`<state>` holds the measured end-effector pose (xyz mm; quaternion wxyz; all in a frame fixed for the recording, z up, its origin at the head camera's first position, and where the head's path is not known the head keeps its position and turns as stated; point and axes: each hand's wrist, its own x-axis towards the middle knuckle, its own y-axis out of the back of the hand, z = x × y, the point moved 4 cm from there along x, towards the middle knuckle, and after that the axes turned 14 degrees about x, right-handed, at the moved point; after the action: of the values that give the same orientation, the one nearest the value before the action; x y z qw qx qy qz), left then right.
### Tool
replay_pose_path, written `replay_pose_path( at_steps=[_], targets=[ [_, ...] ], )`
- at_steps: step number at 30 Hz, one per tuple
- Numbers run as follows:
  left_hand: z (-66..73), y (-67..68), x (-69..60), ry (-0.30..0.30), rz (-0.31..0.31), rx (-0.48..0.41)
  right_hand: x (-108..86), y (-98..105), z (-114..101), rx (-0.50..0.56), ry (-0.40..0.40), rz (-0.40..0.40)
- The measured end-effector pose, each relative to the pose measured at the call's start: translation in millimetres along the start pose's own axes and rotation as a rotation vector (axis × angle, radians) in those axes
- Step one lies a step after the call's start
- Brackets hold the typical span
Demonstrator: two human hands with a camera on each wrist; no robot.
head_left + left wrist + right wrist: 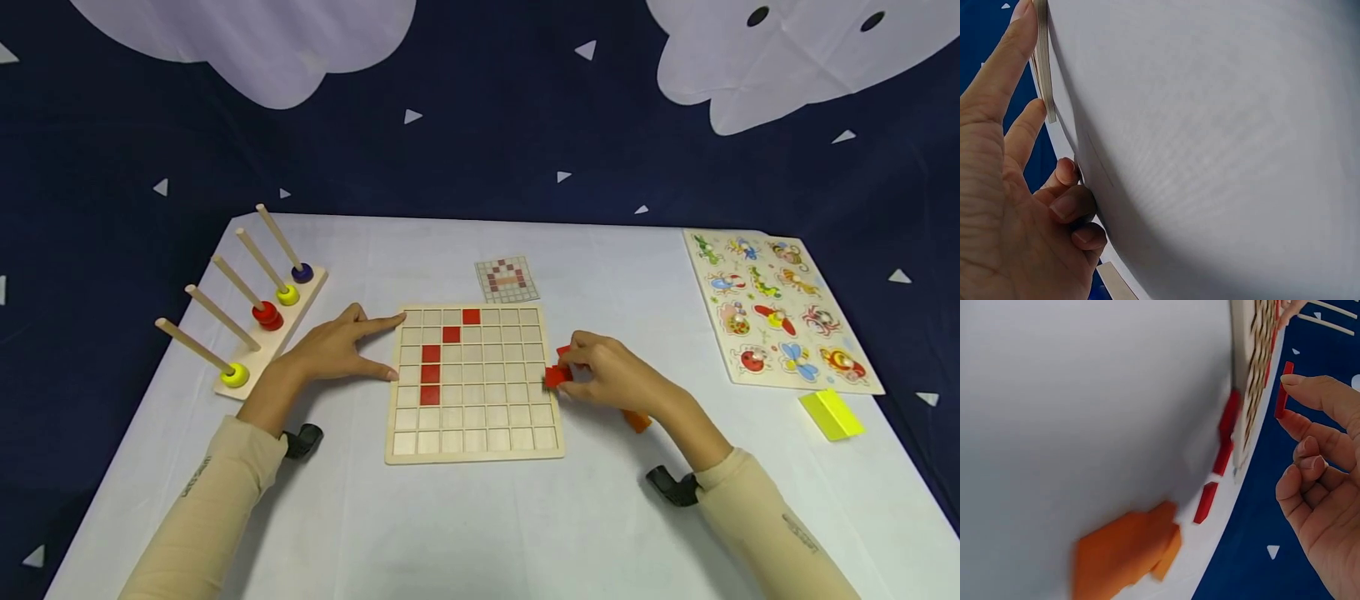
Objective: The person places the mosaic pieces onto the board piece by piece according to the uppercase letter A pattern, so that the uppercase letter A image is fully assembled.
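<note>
A wooden grid board (476,442) lies flat in the middle of the table. Several red square tiles (431,374) sit in its cells, stepping from the top row down the left side. My left hand (330,348) touches the board's left edge with thumb and index finger stretched out; the other fingers are bent in the left wrist view. Beside the right edge, my right hand (611,371) pinches a red tile (1284,390) between thumb and index finger, off the table. Below it in the right wrist view lie loose red tiles (1207,503) and orange tiles (1122,544).
Behind the board lies a small pattern card (508,279). A peg stand (251,358) with coloured rings stands at the left. On the right are an animal picture board (787,312) and a yellow block (832,414).
</note>
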<state>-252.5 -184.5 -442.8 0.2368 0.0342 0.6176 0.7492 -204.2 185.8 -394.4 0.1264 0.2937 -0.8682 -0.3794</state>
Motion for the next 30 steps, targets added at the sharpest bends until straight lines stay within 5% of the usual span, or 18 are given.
replay_pose_path(
  at_steps=[14, 30],
  targets=[
    [0.6, 1.3, -0.8, -0.003, 0.002, 0.000, 47.4, 0.4, -15.3, -0.004, 0.040, -0.051],
    [2.0, 2.3, -1.9, -0.003, 0.007, -0.006, 77.9, -0.7, -12.7, 0.002, 0.036, -0.069]
  ],
)
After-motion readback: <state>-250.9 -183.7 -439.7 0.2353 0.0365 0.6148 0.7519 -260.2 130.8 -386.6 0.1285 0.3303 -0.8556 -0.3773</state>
